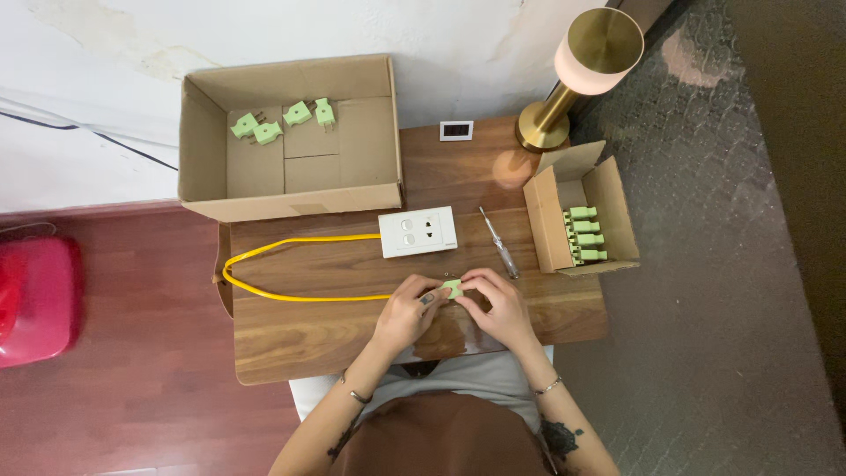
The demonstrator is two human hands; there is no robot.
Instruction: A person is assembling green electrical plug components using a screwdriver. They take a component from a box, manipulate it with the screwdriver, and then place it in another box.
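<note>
A: Largest items first?
B: Wooden tabletop [291, 344]; big cardboard box [201, 150] at 11 o'clock holding four loose green plugs [297, 114]; small box [617, 207] at 3 o'clock.

A: Then?
B: Yellow cable [291, 239] looping from 9 o'clock toward the hands; white socket plate [418, 232]; screwdriver [500, 242].

A: And the grip?
B: Left hand [407, 310] and right hand [495, 304] meet, both pinching the green plug [452, 287] between them at 6 o'clock. Its long axis cannot be told; neither hand is clearly nearer.

- The green plug [452, 288] is mostly covered by the fingers of both hands.
- At nine o'clock, the red object [35, 298] runs off the frame.
- The yellow cable [291, 264] end vanishes under the left hand [407, 310].
</note>
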